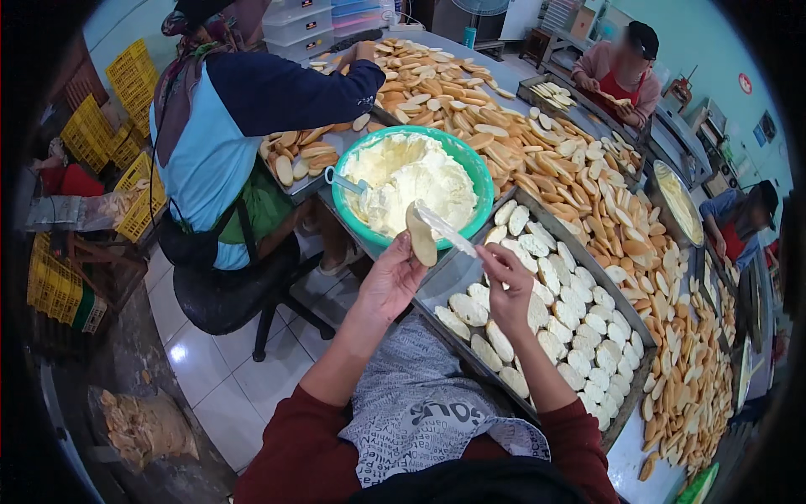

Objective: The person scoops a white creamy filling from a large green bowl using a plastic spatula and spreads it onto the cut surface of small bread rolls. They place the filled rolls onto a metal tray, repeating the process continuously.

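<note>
Between the fingers of my left hand [395,274] is an oval slice of bread [420,234], held upright in front of the green plastic bowl [488,183]. Pale cream [434,176] fills much of the bowl, and a light blue-grey handled tool [345,181] rests in it. My right hand [509,283] grips a cream-coated spreading knife [448,232], its blade at the slice's upper part. Under my right forearm lies a metal tray [642,334] with rows of cream-topped bread slices [570,299].
Heaped bread pieces [504,138] cover much of the table. A co-worker [214,138] sits close on the left, reaching over the table; two more people [620,82] [737,220] work across it. A metal bowl of cream [677,201] stands at the right. Yellow crates [132,75] are stacked far left.
</note>
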The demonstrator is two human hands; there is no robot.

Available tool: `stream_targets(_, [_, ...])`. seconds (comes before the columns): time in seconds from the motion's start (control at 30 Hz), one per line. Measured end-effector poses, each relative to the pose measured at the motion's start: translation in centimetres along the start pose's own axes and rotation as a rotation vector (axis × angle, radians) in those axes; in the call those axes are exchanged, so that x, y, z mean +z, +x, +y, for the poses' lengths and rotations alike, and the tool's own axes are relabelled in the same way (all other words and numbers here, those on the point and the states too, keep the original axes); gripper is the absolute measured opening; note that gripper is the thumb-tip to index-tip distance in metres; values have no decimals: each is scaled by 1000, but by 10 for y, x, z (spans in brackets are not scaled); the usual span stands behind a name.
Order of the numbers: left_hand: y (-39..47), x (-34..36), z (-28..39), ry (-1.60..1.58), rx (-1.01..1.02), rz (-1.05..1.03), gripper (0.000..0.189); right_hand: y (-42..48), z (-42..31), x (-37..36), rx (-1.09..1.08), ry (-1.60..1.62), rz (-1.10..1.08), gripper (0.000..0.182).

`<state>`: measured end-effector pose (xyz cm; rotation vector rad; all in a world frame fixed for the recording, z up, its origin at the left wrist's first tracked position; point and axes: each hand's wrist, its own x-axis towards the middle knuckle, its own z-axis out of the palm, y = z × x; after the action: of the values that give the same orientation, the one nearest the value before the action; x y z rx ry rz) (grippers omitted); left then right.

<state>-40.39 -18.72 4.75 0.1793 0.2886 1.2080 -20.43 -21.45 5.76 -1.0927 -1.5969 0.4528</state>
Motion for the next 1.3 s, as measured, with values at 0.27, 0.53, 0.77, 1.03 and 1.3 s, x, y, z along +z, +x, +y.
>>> stream_targets(0.27, [4, 2, 4, -93, -40, 12, 26, -15, 5, -7, -293, -320, 69, 64])
stream_targets(0.53, [-1, 17, 4, 176, 187, -16, 33, 3, -30, -40, -374, -528, 137, 64])
stream_targets(0.77, [3, 14, 10, 186, 201, 11, 34, -17, -35, -47, -429, -617, 24, 60])
stream_targets(1.03, [-1, 6, -12, 73, -11, -66, 43, -17, -19, -22, -456, -699, 234, 55])
stream_targets(1.3, [-5, 8, -11, 118, -51, -158, 47, 7, -19, -24, -298, -689, 266, 62])
